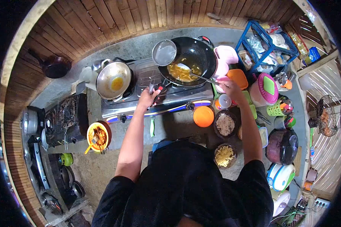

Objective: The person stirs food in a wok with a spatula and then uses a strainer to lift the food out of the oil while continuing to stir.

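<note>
A black wok (195, 53) sits on the gas stove, with yellowish pieces in oil (182, 73) at its bottom. My left hand (149, 97) is closed at the wok's near-left side, around its red-and-black handle (161, 88); a metal piece shows by the fingers. My right hand (230, 90) is closed on the long handle of a metal spatula (204, 78), whose head lies among the pieces. A round mesh strainer (164, 53) rests over the wok's left rim. On the left burner is a lighter pan (113, 81) with a little yellow oil in it.
A bowl of red sauce (97, 136) with utensils stands left of the stove (155, 108). Near my right arm are an orange lid (203, 116), a bowl of pale crumbly food (225, 125) and a bowl of yellow pieces (225, 156). A blue rack (267, 47) holds packets.
</note>
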A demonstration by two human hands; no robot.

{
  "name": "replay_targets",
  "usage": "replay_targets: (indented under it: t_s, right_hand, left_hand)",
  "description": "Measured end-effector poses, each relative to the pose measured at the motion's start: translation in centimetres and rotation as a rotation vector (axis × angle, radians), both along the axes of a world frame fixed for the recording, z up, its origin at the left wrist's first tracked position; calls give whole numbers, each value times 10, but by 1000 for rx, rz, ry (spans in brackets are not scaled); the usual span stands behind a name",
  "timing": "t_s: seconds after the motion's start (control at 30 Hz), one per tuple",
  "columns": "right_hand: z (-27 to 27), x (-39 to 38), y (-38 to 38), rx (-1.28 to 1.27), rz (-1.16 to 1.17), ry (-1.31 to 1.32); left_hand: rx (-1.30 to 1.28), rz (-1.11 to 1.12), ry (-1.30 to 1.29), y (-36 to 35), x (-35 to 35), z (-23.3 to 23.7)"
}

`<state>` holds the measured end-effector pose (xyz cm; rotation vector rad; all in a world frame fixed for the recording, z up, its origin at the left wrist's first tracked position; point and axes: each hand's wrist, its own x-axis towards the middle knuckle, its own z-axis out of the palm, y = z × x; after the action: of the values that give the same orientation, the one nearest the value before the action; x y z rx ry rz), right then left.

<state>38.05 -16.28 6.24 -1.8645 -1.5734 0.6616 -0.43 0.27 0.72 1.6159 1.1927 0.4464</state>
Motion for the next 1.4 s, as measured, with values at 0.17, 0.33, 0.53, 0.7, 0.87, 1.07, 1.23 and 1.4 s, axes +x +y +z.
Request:
replay_targets:
  t_s: [0.17,0.33,0.53,0.7,0.87,1.07,1.23,1.4]
  right_hand:
    - [18,-9,-15,51,-26,-69]
    - [36,-2,-18,-69,-145,-88]
    - [28,9,1,379,-156,-509]
    - [13,10,16,250,-238,-694]
    - [-8,17,16,296,-199,-591]
    - [14,10,-3,134,-68,-306]
    - [11,5,-3,142,132,-163]
    - [36,-13,-5,77,40,-21]
  left_hand:
    - [8,12,0,0,0,-2]
    - [35,8,16,-1,1,0]
    - [-18,19,16,-1,3,0]
    - [21,19,42,-4,3,9]
    - [-4,28,25,-5,4,12]
    - [3,20,18,-1,1,-1]
    - [-22,31,17,-4,2,7]
    - [21,5,19,-4,2,6]
